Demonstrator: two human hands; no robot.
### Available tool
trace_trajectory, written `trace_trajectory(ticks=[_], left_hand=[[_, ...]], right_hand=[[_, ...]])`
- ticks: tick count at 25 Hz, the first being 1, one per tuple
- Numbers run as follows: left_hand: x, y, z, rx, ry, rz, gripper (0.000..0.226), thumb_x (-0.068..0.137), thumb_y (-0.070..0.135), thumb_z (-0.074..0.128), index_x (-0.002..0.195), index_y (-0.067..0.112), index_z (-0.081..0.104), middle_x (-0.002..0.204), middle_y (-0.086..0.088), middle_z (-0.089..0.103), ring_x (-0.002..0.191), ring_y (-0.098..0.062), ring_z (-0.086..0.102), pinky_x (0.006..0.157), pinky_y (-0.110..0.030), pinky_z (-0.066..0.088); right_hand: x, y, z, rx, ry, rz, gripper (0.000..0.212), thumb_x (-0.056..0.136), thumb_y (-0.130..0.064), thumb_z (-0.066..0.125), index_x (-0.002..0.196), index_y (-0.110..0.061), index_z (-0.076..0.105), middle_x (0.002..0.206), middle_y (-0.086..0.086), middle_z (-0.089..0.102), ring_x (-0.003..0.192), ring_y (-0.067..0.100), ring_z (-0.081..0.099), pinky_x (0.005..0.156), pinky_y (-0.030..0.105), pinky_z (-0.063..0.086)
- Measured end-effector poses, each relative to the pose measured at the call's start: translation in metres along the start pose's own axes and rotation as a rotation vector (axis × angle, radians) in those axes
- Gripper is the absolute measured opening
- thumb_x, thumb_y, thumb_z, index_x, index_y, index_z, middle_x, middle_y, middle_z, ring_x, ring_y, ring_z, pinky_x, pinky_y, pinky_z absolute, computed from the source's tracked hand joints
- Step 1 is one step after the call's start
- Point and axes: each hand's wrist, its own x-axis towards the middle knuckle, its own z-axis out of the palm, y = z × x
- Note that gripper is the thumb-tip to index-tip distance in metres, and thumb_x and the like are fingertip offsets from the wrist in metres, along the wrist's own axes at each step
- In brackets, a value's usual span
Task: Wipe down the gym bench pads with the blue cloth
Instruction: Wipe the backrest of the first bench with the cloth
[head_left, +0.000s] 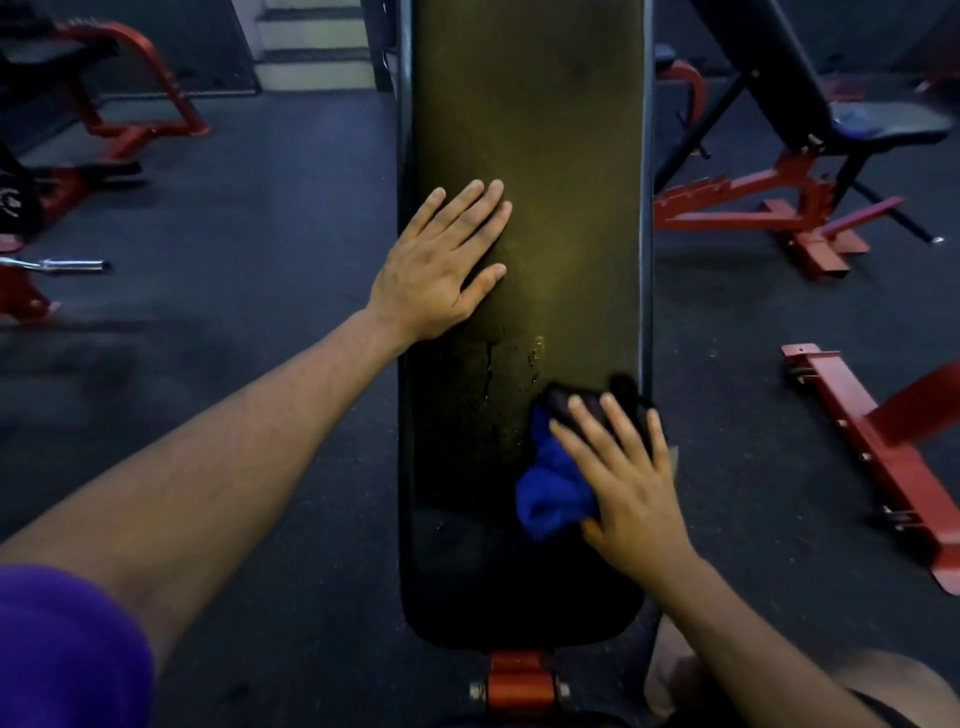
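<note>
Right now the blue cloth (550, 483) lies bunched on the bench pad (524, 156), near the pad's right edge and towards its near end, and the right hand (626, 478) presses flat on it with fingers spread and fairly straight, not curled around it. Part of the cloth pokes out on the inner side of that hand, bright blue and crumpled; the portion under the fingertips looks dark, whether from shadow or damp I cannot tell. The pad is a long black slab whose long axis runs straight away from the person, so nearly all of its unwiped-looking length lies ahead of the cloth, beyond the fingertips. Just ahead of the cloth, towards the pad's middle, sits a patch of small wet-looking specks and a thin crack in the cover. The left hand (441, 265) rests open on the pad's left edge, farther along than the cloth, palm down and fingers straight, apparently bracing. The right hand is the one nearer the cloth and already on it, so the next stroke probably pushes forward along the pad. Other red-framed benches (769, 208) stand well apart from the pad on the dark floor (260, 260).
</note>
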Motion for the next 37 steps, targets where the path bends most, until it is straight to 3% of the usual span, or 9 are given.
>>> trace_trajectory(ticks=[3, 6, 11, 17, 22, 26, 29, 32, 37], left_hand=[[0.000, 0.000, -0.002, -0.014, 0.009, 0.007, 0.062, 0.107, 0.046, 0.033, 0.160, 0.014, 0.030, 0.168, -0.008, 0.024, 0.157, -0.023, 0.018, 0.128, -0.045, 0.011], [0.000, 0.001, -0.001, -0.018, 0.003, 0.005, 0.061, 0.107, 0.046, 0.033, 0.160, 0.014, 0.030, 0.168, -0.008, 0.024, 0.157, -0.023, 0.018, 0.128, -0.044, 0.011], [-0.001, 0.000, 0.000, -0.027, 0.010, -0.005, 0.061, 0.108, 0.046, 0.031, 0.160, 0.014, 0.030, 0.168, -0.007, 0.024, 0.157, -0.022, 0.017, 0.128, -0.045, 0.011], [0.000, -0.004, -0.007, -0.014, -0.054, 0.029, 0.062, 0.108, 0.047, 0.029, 0.161, 0.015, 0.026, 0.170, -0.006, 0.020, 0.158, -0.022, 0.013, 0.129, -0.045, 0.009], [0.001, -0.048, -0.022, 0.037, -0.115, 0.245, 0.062, 0.108, 0.049, 0.028, 0.163, 0.020, 0.021, 0.171, -0.007, 0.012, 0.159, -0.024, 0.006, 0.129, -0.046, 0.003], [0.030, -0.074, -0.024, 0.094, -0.063, 0.238, 0.061, 0.109, 0.048, 0.026, 0.164, 0.023, 0.016, 0.172, -0.008, 0.010, 0.159, -0.026, 0.004, 0.128, -0.051, 0.002], [0.042, -0.079, -0.013, 0.036, -0.037, 0.184, 0.058, 0.109, 0.044, 0.025, 0.163, 0.024, 0.020, 0.171, -0.006, 0.013, 0.159, -0.025, 0.006, 0.127, -0.054, 0.003], [0.041, -0.081, 0.001, -0.006, 0.004, 0.188, 0.055, 0.109, 0.039, 0.026, 0.162, 0.024, 0.025, 0.171, -0.006, 0.017, 0.158, -0.025, 0.010, 0.128, -0.053, 0.003], [0.041, -0.087, 0.006, -0.038, 0.078, 0.216, 0.053, 0.111, 0.038, 0.023, 0.161, 0.022, 0.029, 0.169, -0.008, 0.022, 0.158, -0.026, 0.015, 0.127, -0.053, 0.007]], right_hand=[[0.078, 0.019, -0.020, 0.010, 0.055, 0.123, 0.083, 0.068, -0.033, 0.050, 0.150, -0.024, 0.041, 0.162, 0.001, 0.029, 0.151, 0.029, 0.021, 0.119, 0.060, 0.012], [0.109, 0.037, -0.029, 0.008, 0.032, 0.111, 0.083, 0.075, -0.028, 0.063, 0.153, -0.025, 0.035, 0.163, 0.001, 0.025, 0.152, 0.029, 0.015, 0.121, 0.058, 0.008], [0.013, 0.015, -0.005, 0.033, 0.003, 0.018, 0.091, 0.066, -0.028, 0.076, 0.150, -0.022, 0.041, 0.164, 0.003, 0.023, 0.152, 0.031, 0.015, 0.117, 0.065, 0.014], [-0.029, 0.001, -0.010, 0.053, -0.147, 0.026, 0.116, 0.059, -0.015, 0.080, 0.157, -0.026, 0.019, 0.167, 0.001, 0.013, 0.154, 0.027, 0.006, 0.120, 0.054, 0.009], [0.004, -0.001, -0.033, 0.191, -0.128, 0.080, 0.119, 0.056, 0.000, 0.080, 0.157, -0.021, 0.021, 0.167, 0.001, 0.012, 0.154, 0.022, 0.009, 0.113, 0.060, 0.033], [0.052, -0.006, -0.027, 0.062, -0.056, -0.100, 0.094, 0.070, -0.020, 0.063, 0.156, -0.018, 0.023, 0.166, 0.007, 0.016, 0.154, 0.028, 0.011, 0.119, 0.058, 0.019], [0.096, -0.004, -0.018, 0.022, -0.010, 0.004, 0.086, 0.077, -0.039, 0.048, 0.157, -0.017, 0.023, 0.165, 0.009, 0.016, 0.153, 0.030, 0.011, 0.119, 0.061, 0.014], [0.135, -0.017, -0.011, -0.075, 0.023, 0.072, 0.089, 0.079, -0.057, 0.049, 0.157, -0.020, 0.027, 0.165, 0.009, 0.018, 0.152, 0.033, 0.013, 0.120, 0.060, 0.012], [0.186, -0.063, -0.007, -0.133, -0.022, -0.068, 0.084, 0.076, -0.060, 0.051, 0.152, -0.026, 0.039, 0.165, 0.007, 0.021, 0.152, 0.033, 0.016, 0.118, 0.061, 0.012]])
